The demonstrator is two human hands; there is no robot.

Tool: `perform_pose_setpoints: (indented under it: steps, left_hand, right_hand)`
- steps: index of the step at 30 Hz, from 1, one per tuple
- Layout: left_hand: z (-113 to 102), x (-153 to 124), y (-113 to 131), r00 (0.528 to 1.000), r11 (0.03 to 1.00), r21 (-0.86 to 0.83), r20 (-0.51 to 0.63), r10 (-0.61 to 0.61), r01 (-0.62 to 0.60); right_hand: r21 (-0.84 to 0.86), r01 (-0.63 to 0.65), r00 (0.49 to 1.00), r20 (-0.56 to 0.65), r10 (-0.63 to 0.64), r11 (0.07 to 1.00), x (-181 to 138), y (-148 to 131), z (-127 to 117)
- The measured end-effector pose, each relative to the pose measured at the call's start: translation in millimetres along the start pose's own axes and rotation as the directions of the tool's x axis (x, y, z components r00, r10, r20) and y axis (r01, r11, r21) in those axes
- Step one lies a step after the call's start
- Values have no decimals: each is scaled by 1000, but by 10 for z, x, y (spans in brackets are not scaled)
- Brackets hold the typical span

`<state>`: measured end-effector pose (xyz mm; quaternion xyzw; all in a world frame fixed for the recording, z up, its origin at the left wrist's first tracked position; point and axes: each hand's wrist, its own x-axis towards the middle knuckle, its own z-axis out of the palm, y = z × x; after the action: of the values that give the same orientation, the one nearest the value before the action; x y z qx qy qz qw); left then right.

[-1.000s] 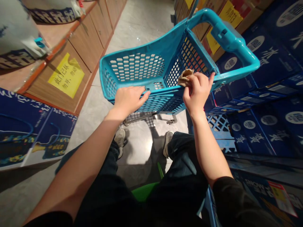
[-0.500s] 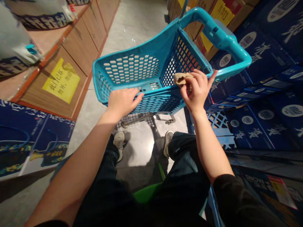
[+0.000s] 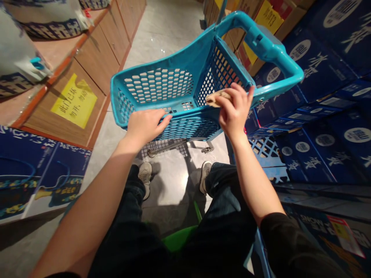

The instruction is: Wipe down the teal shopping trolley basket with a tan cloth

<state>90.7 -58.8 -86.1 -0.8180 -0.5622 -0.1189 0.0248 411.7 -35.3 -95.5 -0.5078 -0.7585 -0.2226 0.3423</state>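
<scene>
A blue plastic shopping cart (image 3: pixel 162 63) stands sideways before me, its basket holding nothing that I can see. My left hand (image 3: pixel 146 122) grips the near rim, fingers curled over it inside the basket and thumb lying along the outside. Close to the handle end, my right hand (image 3: pixel 236 112) pinches a folded beige cloth (image 3: pixel 216 99) at the near rim. Its little finger sticks up beside the handle (image 3: pixel 285 79). The lower folds of the cloth are hidden behind the fingers.
Blue beer cartons (image 3: pixel 313 65) are stacked on the right, near a blue plastic crate (image 3: pixel 263 150). Wooden cabinets (image 3: pixel 95 54) with a yellow paper sign (image 3: pixel 74 101) line the left, large white bags (image 3: pixel 52 19) on top. Something green (image 3: pixel 179 237) is between my legs.
My right hand has shifted slightly left with the cloth, which now looks flatter and points further along the rim. The cart and my left hand appear slightly further left in view.
</scene>
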Motion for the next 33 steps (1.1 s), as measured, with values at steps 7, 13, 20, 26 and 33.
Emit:
perform_pose_setpoints:
  steps: [7, 13, 20, 26, 33]
  left_hand:
    - [-11, 3, 60, 1000, 1000, 26, 5, -17, 17]
    - [-18, 7, 22, 1000, 999, 29, 24, -16, 15]
    - [-4, 5, 28, 1000, 1000, -7, 10, -9, 9]
    - [-24, 26, -1, 1000, 998, -60, 28, -1, 3]
    - [-26, 140, -264, 995, 993, -75, -19, -98, 96]
  right_hand:
    - [54, -5, 957, -290, 20, 999, -23, 187, -69]
    - [127, 20, 997, 74, -30, 992, 16, -259, 27]
    - [61, -108, 990, -85, 113, 992, 43, 139, -73]
    - [116, -25, 992, 130, 10, 993, -2, -333, -55]
    - [27, -123, 991, -44, 124, 992, 44, 110, -244]
